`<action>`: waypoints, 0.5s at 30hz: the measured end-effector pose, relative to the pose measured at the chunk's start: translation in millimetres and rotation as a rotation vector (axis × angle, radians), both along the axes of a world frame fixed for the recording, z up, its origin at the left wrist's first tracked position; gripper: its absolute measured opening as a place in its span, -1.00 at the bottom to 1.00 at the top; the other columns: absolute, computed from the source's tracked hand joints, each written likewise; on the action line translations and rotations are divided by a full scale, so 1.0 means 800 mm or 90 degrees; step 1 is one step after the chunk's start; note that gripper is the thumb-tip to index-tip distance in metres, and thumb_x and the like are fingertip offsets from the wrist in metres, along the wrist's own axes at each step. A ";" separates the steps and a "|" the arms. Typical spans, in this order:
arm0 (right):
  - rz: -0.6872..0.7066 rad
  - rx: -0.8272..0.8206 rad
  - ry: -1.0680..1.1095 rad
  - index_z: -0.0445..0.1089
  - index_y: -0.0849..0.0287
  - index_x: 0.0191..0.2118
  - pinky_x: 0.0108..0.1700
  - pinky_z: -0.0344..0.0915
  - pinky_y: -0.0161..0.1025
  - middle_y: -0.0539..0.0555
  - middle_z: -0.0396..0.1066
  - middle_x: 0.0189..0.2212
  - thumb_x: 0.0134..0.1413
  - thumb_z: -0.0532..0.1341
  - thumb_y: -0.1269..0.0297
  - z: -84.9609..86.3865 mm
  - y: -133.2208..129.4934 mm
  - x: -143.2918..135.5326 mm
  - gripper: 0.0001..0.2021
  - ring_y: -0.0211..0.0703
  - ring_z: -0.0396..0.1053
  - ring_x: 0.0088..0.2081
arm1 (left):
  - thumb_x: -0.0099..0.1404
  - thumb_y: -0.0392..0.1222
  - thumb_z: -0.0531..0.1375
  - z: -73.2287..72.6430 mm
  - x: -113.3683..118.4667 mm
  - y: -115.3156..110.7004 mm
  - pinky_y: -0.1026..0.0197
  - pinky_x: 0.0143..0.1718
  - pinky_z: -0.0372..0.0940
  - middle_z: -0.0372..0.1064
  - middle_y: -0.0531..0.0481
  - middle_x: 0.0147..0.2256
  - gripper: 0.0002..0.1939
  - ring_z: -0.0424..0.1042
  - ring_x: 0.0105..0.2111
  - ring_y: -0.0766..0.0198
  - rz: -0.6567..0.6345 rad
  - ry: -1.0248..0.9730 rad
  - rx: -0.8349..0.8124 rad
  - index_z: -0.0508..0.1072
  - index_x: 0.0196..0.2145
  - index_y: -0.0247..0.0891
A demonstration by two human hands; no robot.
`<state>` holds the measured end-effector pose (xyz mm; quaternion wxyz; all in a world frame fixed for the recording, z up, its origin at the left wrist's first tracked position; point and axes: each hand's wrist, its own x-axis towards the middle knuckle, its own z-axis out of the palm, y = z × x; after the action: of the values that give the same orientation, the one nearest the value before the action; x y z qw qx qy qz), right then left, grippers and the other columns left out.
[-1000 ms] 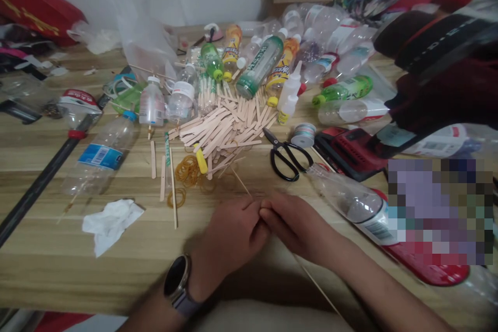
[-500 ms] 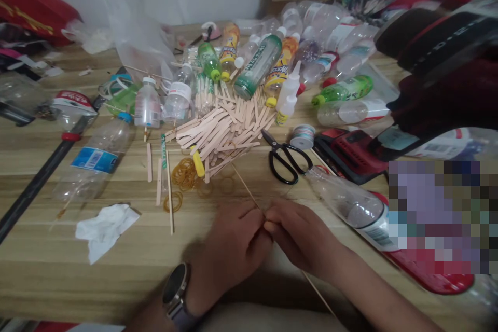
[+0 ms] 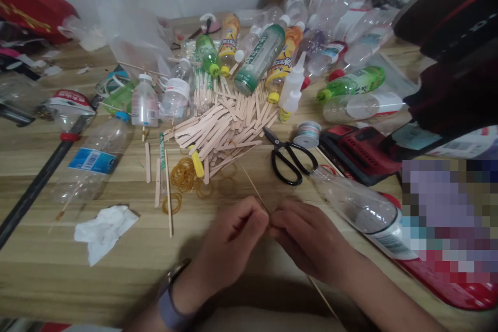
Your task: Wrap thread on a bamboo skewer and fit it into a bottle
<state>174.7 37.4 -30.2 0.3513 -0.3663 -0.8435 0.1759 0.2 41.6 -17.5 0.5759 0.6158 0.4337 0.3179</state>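
A thin wooden stick runs diagonally through my two hands, its far end towards the craft sticks and its near end showing below my right wrist. My left hand is closed, with thumb and forefinger pinched at the stick. Against it, my right hand is also closed around the stick, fingertips pressed together. Anything small between the fingertips is hidden. Beyond my hands lie black-handled scissors, a pile of rubber bands and a heap of flat wooden craft sticks.
Several plastic bottles crowd the back. A glue bottle and a thread spool stand near the scissors. At right is a red and black power tool beside a clear bottle. Crumpled tissue and a blue-labelled bottle lie left.
My left hand has turned, so its thumb lies uppermost and the watch face is tilted away. Both hands stay closed at the stick. The camera view has shifted slightly.
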 end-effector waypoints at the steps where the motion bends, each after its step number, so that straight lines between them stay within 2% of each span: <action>1: 0.005 -0.001 -0.012 0.17 0.15 -0.42 -0.47 0.01 -0.27 -0.02 0.23 -0.53 0.44 -0.08 0.35 0.000 0.000 0.001 -0.67 -0.23 0.14 -0.51 | 0.46 -0.10 -0.03 0.002 0.000 -0.001 0.26 -0.47 0.09 0.14 0.11 -0.53 -0.66 0.17 -0.50 0.34 -0.018 0.075 0.066 0.19 -0.49 -0.20; 5: 0.014 -0.003 -0.054 0.18 0.15 -0.44 -0.46 0.01 -0.25 -0.01 0.22 -0.54 0.38 -0.04 0.46 -0.002 -0.001 0.006 -0.70 -0.21 0.14 -0.51 | 0.46 -0.20 -0.11 0.006 0.003 -0.004 0.21 -0.49 0.06 0.25 0.07 -0.53 -0.69 0.22 -0.52 0.28 -0.059 0.299 0.345 0.18 -0.47 -0.18; 7: 0.018 -0.008 -0.073 0.20 0.15 -0.43 -0.45 0.04 -0.25 0.00 0.24 -0.53 0.37 -0.04 0.46 -0.003 -0.001 0.008 -0.71 -0.19 0.17 -0.49 | 0.47 -0.23 -0.14 0.004 0.004 -0.004 0.20 -0.52 0.04 0.26 0.06 -0.56 -0.66 0.21 -0.55 0.28 -0.057 0.368 0.430 0.18 -0.48 -0.17; 10: 0.023 -0.019 -0.083 0.23 0.15 -0.41 -0.44 0.09 -0.25 0.02 0.28 -0.52 0.37 -0.05 0.46 -0.003 -0.001 0.008 -0.71 -0.17 0.22 -0.47 | 0.47 -0.26 -0.18 0.000 0.006 -0.005 0.19 -0.54 0.01 0.27 0.06 -0.60 -0.63 0.20 -0.59 0.27 -0.048 0.431 0.496 0.19 -0.49 -0.16; 15: 0.024 -0.016 -0.078 0.25 0.18 -0.41 -0.44 0.10 -0.27 0.02 0.29 -0.52 0.38 -0.07 0.46 0.000 -0.001 0.005 -0.69 -0.19 0.22 -0.47 | 0.47 -0.27 -0.20 -0.005 0.007 -0.006 0.18 -0.57 -0.02 0.26 0.06 -0.64 -0.59 0.19 -0.63 0.28 -0.032 0.441 0.555 0.20 -0.52 -0.16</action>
<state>178.5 36.8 -30.5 0.2906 -0.3648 -0.8680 0.1706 6.1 36.5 -21.8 0.0991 0.8755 0.4117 0.2330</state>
